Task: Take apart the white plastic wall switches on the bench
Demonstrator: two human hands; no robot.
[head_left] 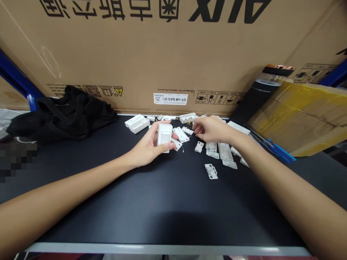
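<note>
My left hand is wrapped round a white plastic housing, held upright above the dark table. To its right, my right hand reaches down among the small parts, its fingers curled together; whatever they may hold is hidden. Flat white plates lie between the two hands. Just below my right hand is a small white bracket, and a similar bracket lies nearer the front. Longer white pieces rest under my right forearm.
Two white housings sit behind my left hand. A black cloth bag lies at the left. A dark bottle, a taped cardboard box and a blue tool stand or lie at the right. A large carton forms the back.
</note>
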